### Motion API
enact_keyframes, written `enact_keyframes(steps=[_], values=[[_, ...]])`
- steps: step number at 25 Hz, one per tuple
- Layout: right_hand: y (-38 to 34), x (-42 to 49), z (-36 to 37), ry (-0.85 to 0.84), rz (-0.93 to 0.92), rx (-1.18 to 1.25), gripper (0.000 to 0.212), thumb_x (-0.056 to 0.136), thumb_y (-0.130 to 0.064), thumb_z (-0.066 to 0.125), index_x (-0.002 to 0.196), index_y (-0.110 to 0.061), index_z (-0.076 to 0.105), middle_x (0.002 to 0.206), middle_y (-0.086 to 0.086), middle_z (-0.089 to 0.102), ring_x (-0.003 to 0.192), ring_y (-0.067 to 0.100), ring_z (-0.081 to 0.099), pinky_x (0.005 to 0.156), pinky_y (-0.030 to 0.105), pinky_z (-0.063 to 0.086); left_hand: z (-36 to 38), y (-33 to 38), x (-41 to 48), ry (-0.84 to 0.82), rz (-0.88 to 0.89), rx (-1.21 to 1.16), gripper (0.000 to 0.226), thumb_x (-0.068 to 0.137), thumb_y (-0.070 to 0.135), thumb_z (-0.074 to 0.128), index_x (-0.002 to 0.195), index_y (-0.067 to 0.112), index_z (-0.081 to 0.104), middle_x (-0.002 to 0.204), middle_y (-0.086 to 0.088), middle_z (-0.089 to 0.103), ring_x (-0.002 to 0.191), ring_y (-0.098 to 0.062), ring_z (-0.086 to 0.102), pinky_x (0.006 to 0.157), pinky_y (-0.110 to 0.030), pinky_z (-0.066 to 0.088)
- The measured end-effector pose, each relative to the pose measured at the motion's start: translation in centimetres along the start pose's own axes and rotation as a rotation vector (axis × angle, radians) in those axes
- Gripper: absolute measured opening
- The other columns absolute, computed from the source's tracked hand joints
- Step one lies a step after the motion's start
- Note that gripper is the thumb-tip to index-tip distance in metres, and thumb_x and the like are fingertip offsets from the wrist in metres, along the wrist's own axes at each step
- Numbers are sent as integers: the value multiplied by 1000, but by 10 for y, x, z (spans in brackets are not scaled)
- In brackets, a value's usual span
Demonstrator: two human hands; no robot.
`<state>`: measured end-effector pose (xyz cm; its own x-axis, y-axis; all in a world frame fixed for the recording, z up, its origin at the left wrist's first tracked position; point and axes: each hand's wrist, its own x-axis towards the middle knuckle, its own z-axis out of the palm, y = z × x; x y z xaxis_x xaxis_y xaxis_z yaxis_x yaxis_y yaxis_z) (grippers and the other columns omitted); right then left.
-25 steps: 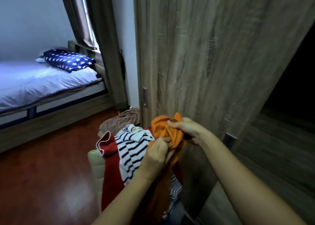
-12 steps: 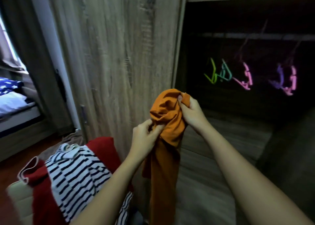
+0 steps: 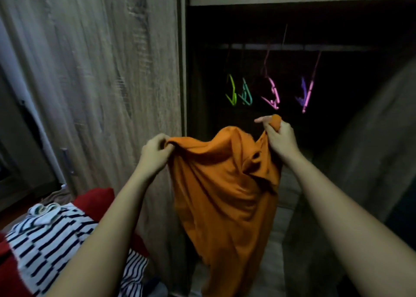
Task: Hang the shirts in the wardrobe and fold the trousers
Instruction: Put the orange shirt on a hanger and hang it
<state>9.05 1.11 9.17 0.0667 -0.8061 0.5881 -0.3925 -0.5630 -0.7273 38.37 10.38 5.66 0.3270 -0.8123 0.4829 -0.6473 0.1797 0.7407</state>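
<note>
In the head view, both hands hold an orange shirt (image 3: 225,184) up in front of the open wardrobe (image 3: 292,38). The left hand (image 3: 155,155) is clenched on a bunch of the fabric at the shirt's upper left edge. The right hand (image 3: 281,137) is closed on the upper right edge, a small tuft of orange cloth poking above its fist and one finger pointing left. The hands are well apart, with the top of the shirt stretched between them and sagging in loose folds; the rest of the cloth hangs straight down between the forearms.

Behind the shirt, inside the dark wardrobe, a rail (image 3: 292,47) carries several empty plastic hangers: a green hanger (image 3: 233,93), a teal hanger (image 3: 246,94), a pink hanger (image 3: 273,94) and a purple hanger (image 3: 305,94) beside another pink one. A shelf board runs above the rail. The wood-grain wardrobe door (image 3: 101,71) fills the left part of the frame.

At the lower left, beneath the left forearm, lies a pile of clothes: a black-and-white striped shirt (image 3: 45,240) on top of a red garment (image 3: 96,200), with a brown piece of cloth (image 3: 56,195) just behind them.
</note>
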Motion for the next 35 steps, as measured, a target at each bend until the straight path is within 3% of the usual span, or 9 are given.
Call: enact_keyframes(steps=[4,11,15,19,21,23,27,31,35], values=[[29,7,-51,201,167,-52,35,98,-37,38,86,-21,68,80,5,62,80,18,58,75,27,41,-6,-16,17,29,-147,-162,12,83,27,52,74,32,59,73,0,59,71,-19,56,65,-38,45],[56,4,-110,270,223,-103,37,98,-39,36,86,-22,66,89,6,62,89,23,58,77,28,39,-26,2,37,-83,-45,13,6,87,29,62,82,28,66,87,5,64,85,-12,59,76,-32,47],[64,7,-124,264,235,-147,33,95,-43,43,85,-23,67,92,5,63,95,28,60,84,35,43,-27,25,32,-309,-122,-39,11,89,26,60,85,16,61,82,-1,60,73,-15,57,62,-27,44],[66,5,-102,-26,391,-211,62,73,-48,70,122,-15,54,113,10,56,105,24,57,84,30,43,20,66,21,-401,-323,-391,21,86,9,61,99,22,51,78,-6,54,62,-16,53,52,-28,42],[61,-4,-77,-30,297,-274,52,77,-30,73,121,-10,54,120,16,54,101,23,58,79,24,44,52,85,15,-444,-302,-423,23,87,7,61,104,23,58,80,-7,58,64,-17,55,51,-26,45],[45,-20,-53,-18,204,-233,25,83,-25,67,104,-12,63,103,11,63,77,11,58,66,16,44,84,100,9,-493,-322,-502,12,89,6,59,91,16,65,64,-5,61,50,-11,54,42,-19,44],[16,-55,-18,-496,254,-18,28,84,-41,61,94,-14,61,74,-5,58,59,3,53,53,17,43,115,118,3,-434,-453,-621,7,87,5,61,84,7,67,59,-4,60,42,-7,54,41,-18,47],[15,-64,7,-511,219,-192,14,88,-34,60,92,-21,57,77,-7,58,66,6,56,62,22,45,106,119,16,-452,-287,-460,27,83,-3,55,104,9,67,75,-5,64,60,-7,62,62,-23,54],[0,-46,15,-424,461,155,23,93,-14,46,71,-21,46,67,-1,47,61,12,44,56,26,34,83,94,27,-366,20,-48,11,84,24,67,94,27,69,84,4,70,81,-9,66,75,-24,53]])
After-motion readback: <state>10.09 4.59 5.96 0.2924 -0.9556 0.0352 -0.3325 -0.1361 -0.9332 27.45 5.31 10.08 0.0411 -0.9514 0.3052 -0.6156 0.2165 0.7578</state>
